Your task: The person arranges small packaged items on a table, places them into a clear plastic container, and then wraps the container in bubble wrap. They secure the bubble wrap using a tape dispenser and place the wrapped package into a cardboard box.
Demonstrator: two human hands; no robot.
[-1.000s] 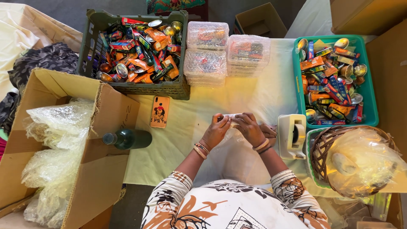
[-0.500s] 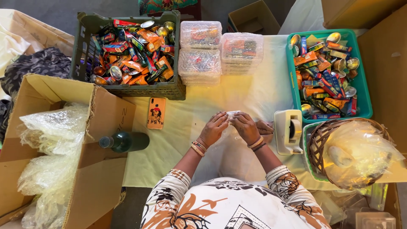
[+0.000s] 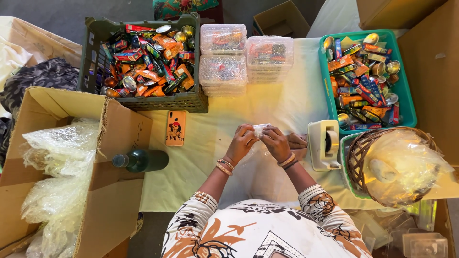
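I pinch a small clear packet between my left hand and right hand above the cloth-covered surface, seemingly sealing it, so tape from the dispenser looks next.

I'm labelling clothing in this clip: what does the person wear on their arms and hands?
Both hands are bare, without gloves. The left hand has a stack of orange and gold bangles at its wrist; the right hand has an orange bangle and a dark one. The sleeves are white with a brown and black floral print, ending in striped cuffs.
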